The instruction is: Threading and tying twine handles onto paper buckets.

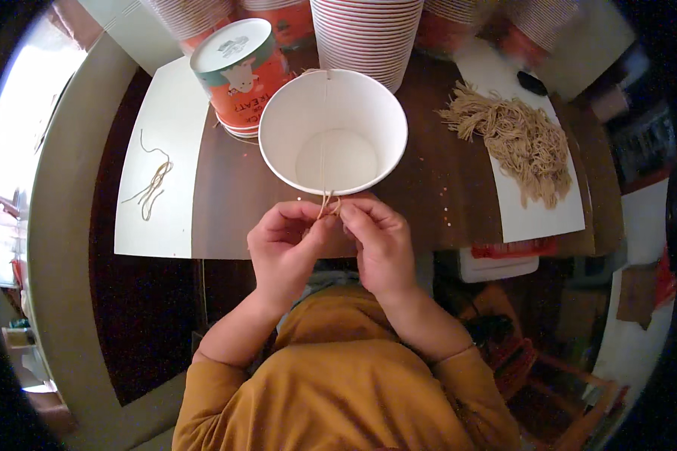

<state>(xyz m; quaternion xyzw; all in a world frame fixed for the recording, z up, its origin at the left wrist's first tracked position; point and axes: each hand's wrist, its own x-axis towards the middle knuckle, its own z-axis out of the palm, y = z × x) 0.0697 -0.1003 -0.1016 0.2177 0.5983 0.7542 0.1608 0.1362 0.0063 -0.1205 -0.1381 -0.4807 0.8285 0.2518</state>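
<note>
A white paper bucket [282, 128] stands near the table's front edge, its open mouth tilted toward me. Tan string [326, 201] is looped at the near rim, and a thin strand runs across the mouth to the far rim. Just below that near rim, my left hand [286, 244] pinches the string between thumb and fingers. Close beside it, my right hand [384, 244] pinches the same loop from the other side. The fingertips of both hands almost meet, and the exact crossing of the string between them is partly hidden.
Upside down behind left stands an orange and green printed bucket [241, 79]. A tall stack of white buckets [367, 37] rises at the back. Loose string pieces [155, 184] lie on white board [147, 233] at left; a heap of tan strings [523, 146] covers white board at right.
</note>
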